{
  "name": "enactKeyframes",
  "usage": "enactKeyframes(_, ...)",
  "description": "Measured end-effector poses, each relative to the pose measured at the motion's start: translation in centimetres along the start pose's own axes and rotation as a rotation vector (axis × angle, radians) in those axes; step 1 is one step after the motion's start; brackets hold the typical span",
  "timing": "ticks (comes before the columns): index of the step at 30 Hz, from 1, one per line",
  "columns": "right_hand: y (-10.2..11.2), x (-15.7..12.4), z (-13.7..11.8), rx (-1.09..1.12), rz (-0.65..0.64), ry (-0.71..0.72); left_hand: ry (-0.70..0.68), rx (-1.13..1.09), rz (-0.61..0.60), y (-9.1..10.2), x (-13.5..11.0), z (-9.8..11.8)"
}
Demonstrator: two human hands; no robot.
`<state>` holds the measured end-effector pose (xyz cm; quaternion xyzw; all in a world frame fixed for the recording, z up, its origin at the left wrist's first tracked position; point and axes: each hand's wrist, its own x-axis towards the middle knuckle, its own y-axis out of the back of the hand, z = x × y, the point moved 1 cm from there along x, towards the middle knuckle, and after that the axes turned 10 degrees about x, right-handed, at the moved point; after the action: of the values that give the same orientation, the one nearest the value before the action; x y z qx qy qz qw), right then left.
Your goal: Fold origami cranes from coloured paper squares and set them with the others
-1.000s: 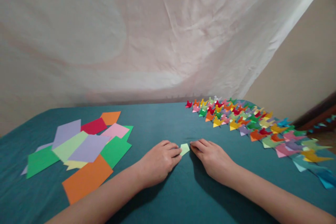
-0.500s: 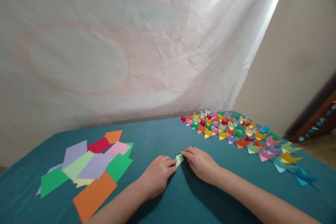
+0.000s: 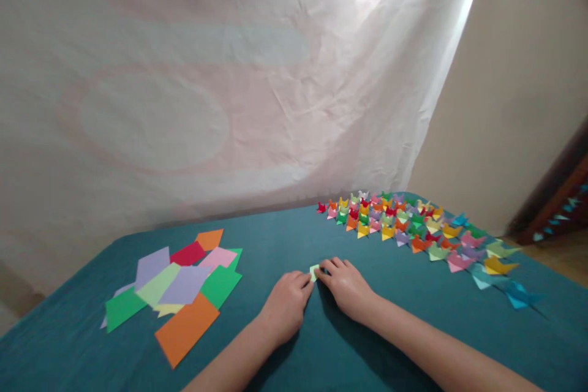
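Observation:
A small piece of folded light-green paper (image 3: pixel 314 272) lies on the teal tablecloth (image 3: pixel 271 245) between my two hands. My left hand (image 3: pixel 287 304) rests on the table with its fingers closed on the paper's left and lower edge. From the other side, my right hand (image 3: pixel 345 285) has its fingertips on the paper's right edge, the fingers drawn together. The fingertips of both hands nearly meet and cover part of the paper, so its exact fold is too small to make out.
Loose paper sheets in several colours overlap on the left, with an orange sheet (image 3: pixel 187 329) nearest me. On the right stand rows of small folded paper birds (image 3: pixel 419 244), running to the table's far edge. A pale cloth (image 3: pixel 257 104) hangs behind the table.
The view has turned slightly left, so the sheets and birds sit a little differently. My right fingers have moved in closer to my left ones, covering more of the light-green paper.

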<state>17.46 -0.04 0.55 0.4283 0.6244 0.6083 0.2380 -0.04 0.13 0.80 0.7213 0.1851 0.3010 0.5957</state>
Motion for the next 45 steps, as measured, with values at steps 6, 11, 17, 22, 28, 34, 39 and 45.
enactKeyframes(6,0.0,0.0,0.1,0.010,0.003,-0.013,-0.050,0.001,0.016,0.1,0.0,-0.6)
enactKeyframes(11,0.3,0.0,0.3,0.037,-0.014,-0.019,-0.063,-0.060,0.035,-0.1,-0.4,-1.2)
enactKeyframes(17,-0.2,-0.1,0.9,0.076,0.031,-0.032,0.020,-0.167,0.097,-0.3,-0.7,-1.6)
enactKeyframes(22,-0.9,-0.2,1.1,0.121,0.092,-0.029,0.144,-0.200,0.115,-0.6,-0.1,-1.8)
enactKeyframes(28,-1.5,-0.3,1.8,0.256,0.156,0.003,0.110,-0.226,0.000,-0.5,2.0,-2.6)
enactKeyframes(34,-1.9,-0.3,2.2,0.355,0.219,0.030,0.177,-0.308,0.071,-1.8,2.4,-2.9)
enactKeyframes(39,-2.2,-0.2,2.6,0.488,0.294,-0.024,0.211,-0.393,0.121,-2.5,2.0,-2.8)
enactKeyframes(45,-3.0,0.1,3.3,0.670,0.319,-0.087,0.225,-0.501,0.174,-2.3,2.3,-2.6)
